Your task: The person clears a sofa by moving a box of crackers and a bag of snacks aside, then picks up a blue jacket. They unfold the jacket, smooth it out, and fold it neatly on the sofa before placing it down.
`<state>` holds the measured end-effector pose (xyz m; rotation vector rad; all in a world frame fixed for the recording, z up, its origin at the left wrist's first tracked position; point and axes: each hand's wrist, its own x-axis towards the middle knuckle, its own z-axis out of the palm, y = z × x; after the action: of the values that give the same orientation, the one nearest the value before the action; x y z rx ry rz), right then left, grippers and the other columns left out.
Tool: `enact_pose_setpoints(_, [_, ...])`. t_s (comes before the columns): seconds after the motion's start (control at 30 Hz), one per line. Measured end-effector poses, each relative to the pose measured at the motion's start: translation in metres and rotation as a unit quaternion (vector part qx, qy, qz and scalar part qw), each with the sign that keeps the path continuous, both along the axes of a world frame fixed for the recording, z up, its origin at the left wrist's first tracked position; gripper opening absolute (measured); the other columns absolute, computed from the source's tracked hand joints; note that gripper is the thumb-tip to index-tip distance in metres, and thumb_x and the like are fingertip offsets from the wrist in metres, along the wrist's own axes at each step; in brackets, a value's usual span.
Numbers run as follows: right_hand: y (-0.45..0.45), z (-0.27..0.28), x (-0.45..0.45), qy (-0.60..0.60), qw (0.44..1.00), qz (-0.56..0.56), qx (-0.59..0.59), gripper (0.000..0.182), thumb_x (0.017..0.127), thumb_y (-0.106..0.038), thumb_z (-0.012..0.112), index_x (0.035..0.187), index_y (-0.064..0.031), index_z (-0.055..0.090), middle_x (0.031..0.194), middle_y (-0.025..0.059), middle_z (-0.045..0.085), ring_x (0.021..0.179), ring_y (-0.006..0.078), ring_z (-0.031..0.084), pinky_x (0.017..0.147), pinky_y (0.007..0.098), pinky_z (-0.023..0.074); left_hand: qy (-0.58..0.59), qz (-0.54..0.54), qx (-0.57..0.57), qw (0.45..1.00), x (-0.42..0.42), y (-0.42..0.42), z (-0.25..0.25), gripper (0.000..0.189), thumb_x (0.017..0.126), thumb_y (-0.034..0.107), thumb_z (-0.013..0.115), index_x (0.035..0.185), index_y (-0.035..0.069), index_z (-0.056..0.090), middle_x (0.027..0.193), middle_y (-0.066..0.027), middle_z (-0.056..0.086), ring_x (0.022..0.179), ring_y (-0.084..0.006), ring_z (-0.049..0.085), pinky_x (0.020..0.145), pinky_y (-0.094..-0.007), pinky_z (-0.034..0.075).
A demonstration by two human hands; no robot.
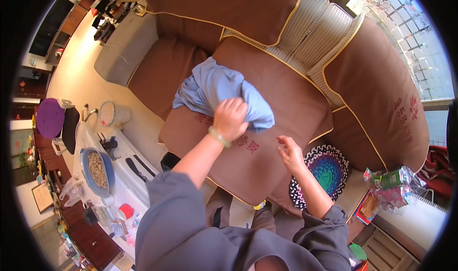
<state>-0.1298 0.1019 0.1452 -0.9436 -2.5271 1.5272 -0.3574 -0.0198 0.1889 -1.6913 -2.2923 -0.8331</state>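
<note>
A crumpled light-blue cloth [222,83], perhaps a garment, lies bunched on the brown sofa seat cover [279,81]. Its folds hide what shape it has. My left hand [230,115], with a pale green bangle at the wrist, is closed in a fist on the cloth's near edge. To the right, my right hand [289,153] hovers over the same seat, apart from the cloth, fingers loosely spread and holding nothing. A round braided mat [326,172] lies beside my right forearm, which covers part of it.
At left, a white table [123,176] bears a blue basin [111,176] of nut-like pieces and a red cup [125,211]. Shiny snack packages [391,190] sit at right. A waste bin [116,113] and a purple-topped stool [50,118] stand farther left. A sofa backrest [375,92] rises at right.
</note>
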Motion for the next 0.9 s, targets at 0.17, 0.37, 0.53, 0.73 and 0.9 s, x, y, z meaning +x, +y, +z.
enact_pose_setpoints(0.17, [-0.006, -0.025, -0.021, 0.009, 0.951, -0.147, -0.271, 0.051, 0.091, -0.035, 0.05, 0.129, -0.0022, 0.042, 0.118, 0.0123, 0.054, 0.103, 0.0204, 0.055, 0.084, 0.034, 0.0445, -0.078, -0.036, -0.111, 0.99, 0.052, -0.091, -0.01, 0.035, 0.051, 0.011, 0.07, 0.079, 0.007, 0.049, 0.08, -0.0078, 0.049, 0.076, -0.025, 0.05, 0.067, -0.0347, 0.039])
enact_pose_setpoints(0.37, [-0.062, -0.046, -0.053, -0.025, 0.963, -0.072, -0.26, 0.085, 0.077, -0.043, 0.066, 0.14, -0.0053, 0.024, 0.129, 0.0178, 0.045, 0.117, 0.0283, 0.045, 0.095, 0.0378, 0.038, -0.259, -0.066, -0.208, 0.941, 0.112, -0.151, -0.057, 0.047, 0.063, 0.012, 0.071, 0.105, 0.004, 0.053, 0.103, -0.0107, 0.054, 0.097, -0.0277, 0.052, 0.083, -0.0377, 0.042])
enact_pose_setpoints(0.53, [-0.103, -0.027, -0.08, -0.079, 0.992, 0.064, 0.074, 0.083, 0.068, -0.031, 0.073, 0.131, 0.0047, 0.033, 0.125, 0.0245, 0.046, 0.116, 0.0384, 0.043, 0.097, 0.043, 0.0365, -0.271, 0.005, -0.101, 0.957, 0.086, -0.159, -0.055, 0.032, 0.067, 0.013, 0.068, 0.096, 0.005, 0.056, 0.1, -0.0124, 0.056, 0.093, -0.0303, 0.054, 0.08, -0.0382, 0.045])
enact_pose_setpoints(0.73, [-0.132, -0.008, -0.077, 0.013, 0.965, 0.192, 0.176, 0.064, 0.069, -0.019, 0.068, 0.122, 0.0052, 0.044, 0.126, 0.0213, 0.046, 0.116, 0.034, 0.044, 0.092, 0.0423, 0.0393, -0.61, 0.226, 0.045, 0.758, 0.034, -0.16, -0.081, 0.081, 0.071, 0.027, 0.074, 0.133, -0.003, 0.033, 0.123, -0.0189, 0.041, 0.114, -0.0278, 0.042, 0.093, -0.035, 0.038])
enact_pose_setpoints(0.9, [-0.149, -0.006, -0.081, 0.117, 0.944, 0.27, 0.148, 0.038, 0.071, -0.015, 0.065, 0.105, -0.0004, 0.055, 0.114, 0.0159, 0.054, 0.106, 0.0311, 0.051, 0.086, 0.0405, 0.0423, -0.508, 0.27, -0.004, 0.818, 0.035, -0.153, -0.103, 0.083, 0.065, 0.015, 0.073, 0.134, -0.003, 0.031, 0.126, -0.0216, 0.043, 0.119, -0.0307, 0.042, 0.102, -0.0359, 0.03])
